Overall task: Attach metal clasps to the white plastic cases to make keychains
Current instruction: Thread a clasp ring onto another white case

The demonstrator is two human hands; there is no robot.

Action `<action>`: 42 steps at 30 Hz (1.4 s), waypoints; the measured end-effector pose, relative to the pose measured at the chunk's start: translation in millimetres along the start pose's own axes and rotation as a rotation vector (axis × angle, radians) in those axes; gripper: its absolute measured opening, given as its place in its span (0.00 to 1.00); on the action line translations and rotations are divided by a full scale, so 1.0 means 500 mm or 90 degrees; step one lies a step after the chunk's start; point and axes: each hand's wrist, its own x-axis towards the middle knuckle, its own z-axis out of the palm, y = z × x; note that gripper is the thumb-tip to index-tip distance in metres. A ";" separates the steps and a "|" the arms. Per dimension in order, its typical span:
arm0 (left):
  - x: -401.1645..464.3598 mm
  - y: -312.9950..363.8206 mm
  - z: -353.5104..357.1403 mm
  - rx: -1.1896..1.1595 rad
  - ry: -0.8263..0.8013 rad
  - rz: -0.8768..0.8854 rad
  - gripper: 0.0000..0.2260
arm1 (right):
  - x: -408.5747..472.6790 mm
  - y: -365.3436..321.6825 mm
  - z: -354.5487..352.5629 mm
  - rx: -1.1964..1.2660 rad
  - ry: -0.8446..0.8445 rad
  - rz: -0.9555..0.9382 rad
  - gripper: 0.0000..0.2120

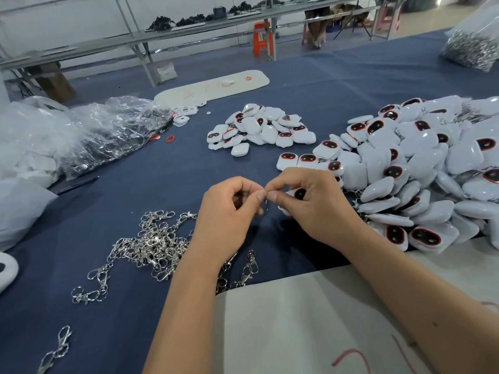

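Now | my left hand (232, 209) pinches a clasp (266, 202) | my right hand (310, 203) grips a white case (295, 194), table centre | risk: ring slips off the case loop | spare clasps (151, 244) at 8 o'clock, pile of cases (421, 168) at 2 o'clock

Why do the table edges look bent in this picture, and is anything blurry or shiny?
Head view: the wide-angle lens bows the far benches and stretches the corners. The white cases show soft glare spots, and the clear plastic bags glint. The loose metal clasps sparkle. Lighting is even, with faint shadows under both hands. The clasp pinched between left hand and right hand is slightly blurred.
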 end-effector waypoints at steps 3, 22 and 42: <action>0.001 0.003 0.002 -0.027 0.007 0.002 0.06 | 0.002 0.000 -0.002 0.044 0.007 0.023 0.07; 0.005 0.011 0.036 0.065 0.108 0.129 0.06 | -0.001 -0.002 0.011 0.198 0.078 0.100 0.08; -0.002 -0.002 0.033 0.152 0.013 0.076 0.10 | 0.012 0.009 0.014 0.288 0.151 0.202 0.08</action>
